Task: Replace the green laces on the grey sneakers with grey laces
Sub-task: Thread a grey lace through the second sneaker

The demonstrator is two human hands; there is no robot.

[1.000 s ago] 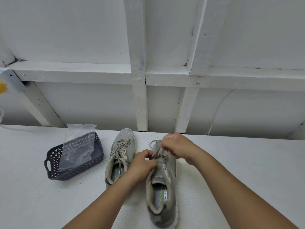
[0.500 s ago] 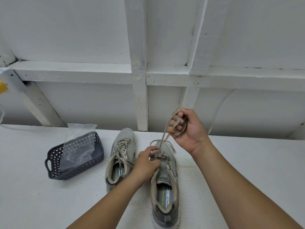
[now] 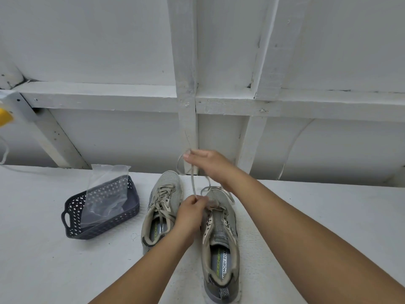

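a: how much room is there on the tabletop?

b: it's white and wide. its back edge meets a white wall braced with painted beams. bare surface runs out to the right of the shoes and in the near left corner.

a: what sits on it?

b: a dark lattice basket at the left, with a clear plastic bag standing tilted in it. just right of it is the left sneaker, fully laced, toe toward the wall. beside that lies the right sneaker, its upper eyelets bare and its tongue exposed.

a: and the hands?

b: the left hand pinches a loose lace at the front of the right sneaker's eyelets, and its forearm crosses over the heel of the left one. the right hand is raised above the toe, fingers curled round the same lace, which runs taut between the two. a slack loop hangs near the right hand.

a: anything at the far left edge?

b: a yellow bit and a thin cord, both cut off.
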